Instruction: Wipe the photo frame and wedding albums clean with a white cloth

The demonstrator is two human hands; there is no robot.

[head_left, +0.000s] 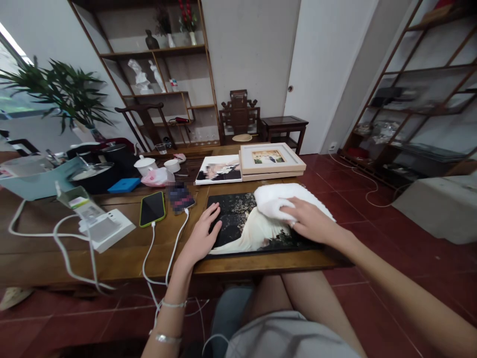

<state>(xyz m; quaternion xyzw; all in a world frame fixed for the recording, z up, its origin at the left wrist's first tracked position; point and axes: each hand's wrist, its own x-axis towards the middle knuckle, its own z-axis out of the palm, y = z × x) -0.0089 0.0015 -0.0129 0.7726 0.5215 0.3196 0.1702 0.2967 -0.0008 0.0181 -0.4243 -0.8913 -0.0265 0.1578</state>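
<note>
On the wooden table [122, 261], the dark photo panel [253, 236] lies beneath both hands, the left hand [202, 233] resting, fingers spread, at its left edge while the right hand [311, 220] clutches a bunched white cloth [274, 199] over its upper right part.

soft daylight from left window [6, 53], edges stretched and leaning, pixelated in spots

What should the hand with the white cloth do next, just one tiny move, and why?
Probably slide the white cloth a little left across the photo panel. The right hand holds it over the panel's upper right part, the cloth leaves the picture's left side uncovered, and the left hand rests at the left edge, which likely helps steady the panel.
</note>
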